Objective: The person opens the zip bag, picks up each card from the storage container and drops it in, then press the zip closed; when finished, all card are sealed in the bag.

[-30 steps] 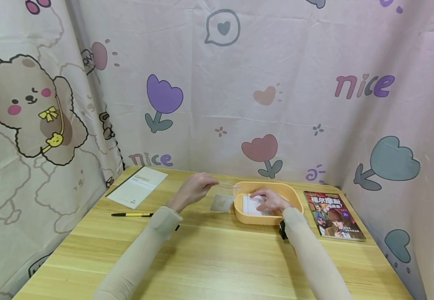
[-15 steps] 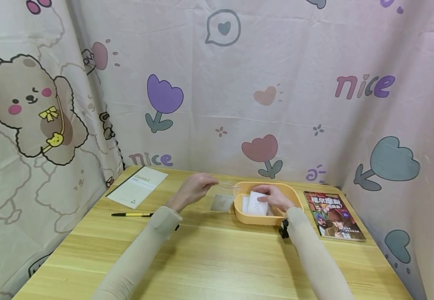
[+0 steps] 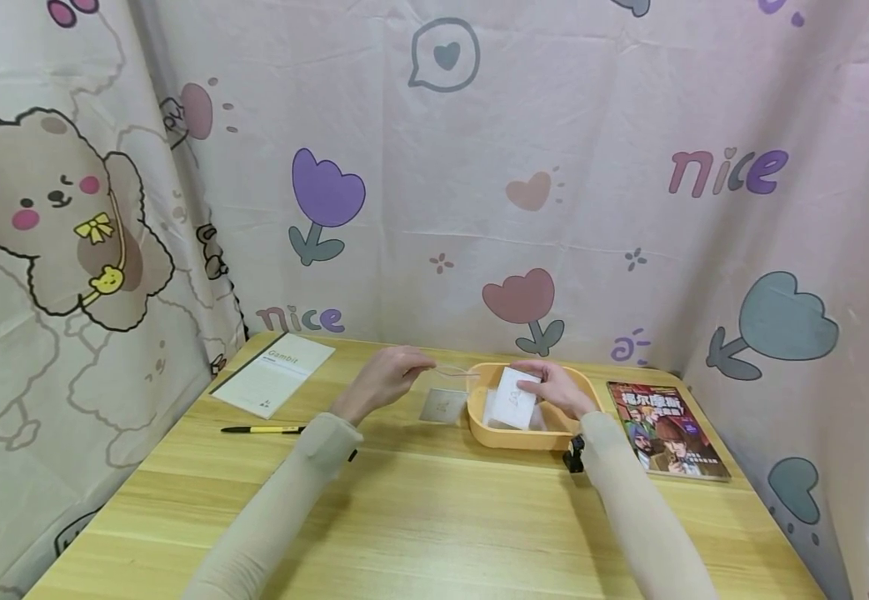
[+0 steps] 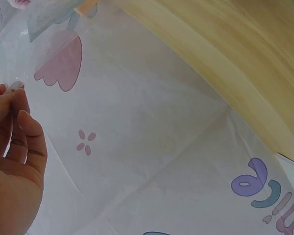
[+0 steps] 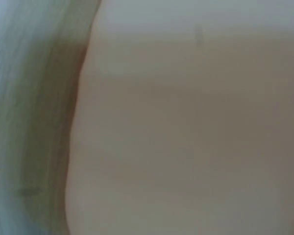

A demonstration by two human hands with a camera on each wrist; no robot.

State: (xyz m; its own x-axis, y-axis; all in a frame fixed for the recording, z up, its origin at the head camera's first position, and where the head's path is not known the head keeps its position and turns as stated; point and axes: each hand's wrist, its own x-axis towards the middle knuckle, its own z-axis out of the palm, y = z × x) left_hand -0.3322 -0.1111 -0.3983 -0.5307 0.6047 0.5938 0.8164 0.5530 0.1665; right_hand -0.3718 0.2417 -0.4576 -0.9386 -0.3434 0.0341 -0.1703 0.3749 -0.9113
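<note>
Both hands [image 3: 385, 379] [image 3: 557, 390] forward, in pinch grips

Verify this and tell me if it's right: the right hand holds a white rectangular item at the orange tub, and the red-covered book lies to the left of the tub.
Not quite: the red-covered book lies to the right of the orange tub, as the head view shows. The right hand does hold the white rectangular item there.
</note>
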